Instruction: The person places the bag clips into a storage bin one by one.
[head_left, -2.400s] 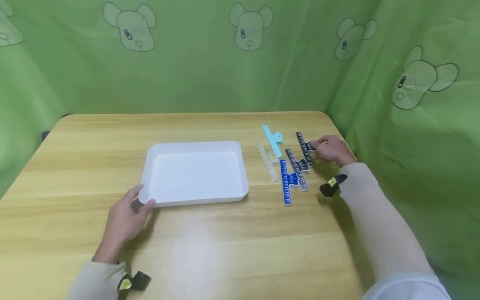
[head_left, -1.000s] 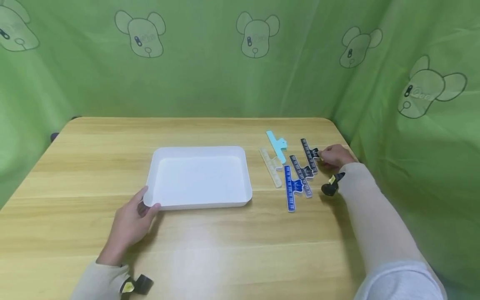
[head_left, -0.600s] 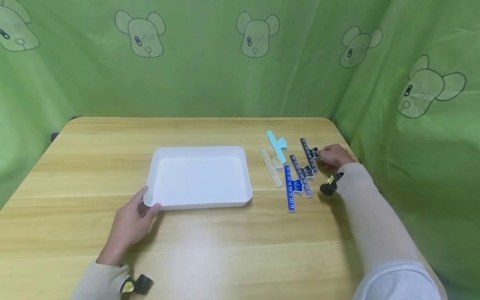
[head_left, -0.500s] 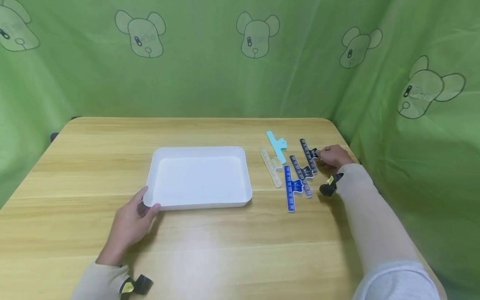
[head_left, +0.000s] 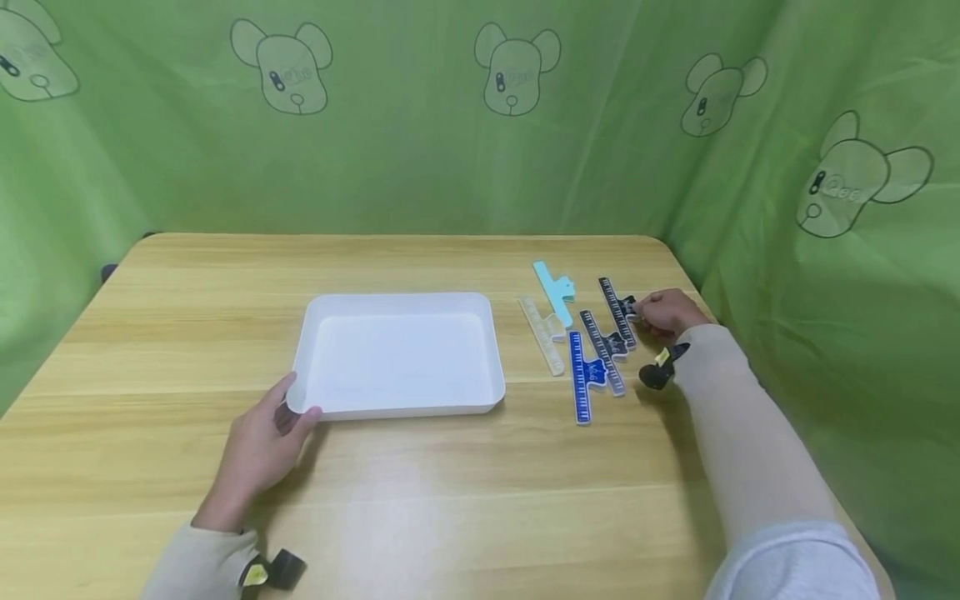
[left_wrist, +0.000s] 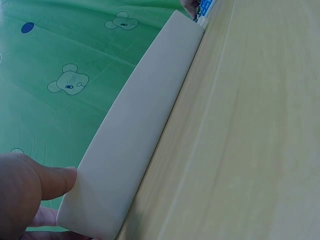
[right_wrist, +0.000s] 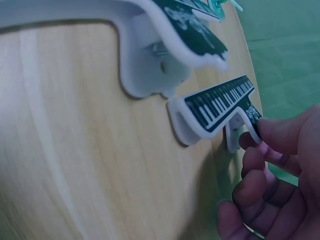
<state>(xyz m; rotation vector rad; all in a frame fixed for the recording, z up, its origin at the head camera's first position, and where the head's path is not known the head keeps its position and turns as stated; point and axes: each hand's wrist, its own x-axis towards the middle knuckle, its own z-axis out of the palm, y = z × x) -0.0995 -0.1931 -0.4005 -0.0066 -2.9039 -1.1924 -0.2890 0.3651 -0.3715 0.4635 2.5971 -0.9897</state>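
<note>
My left hand grips the near left corner of a white tray, its thumb on the near wall in the left wrist view and its other fingers partly hidden behind the corner. At the right, my right hand pinches the handle of a black clip printed with piano keys. The right wrist view shows the thumb on top of that handle and the other fingers bent below it. Beside it lie a second black clip, a blue clip, a clear cream clip and a light-blue clip.
Tray and clips lie on a wooden table, the clips between the tray and the right table edge. A green curtain with mouse-head prints surrounds the back and sides.
Since the oldest frame the whole head view has shifted slightly. Both hands keep their places, at the tray corner and at the black clip, and the clips lie as before.
</note>
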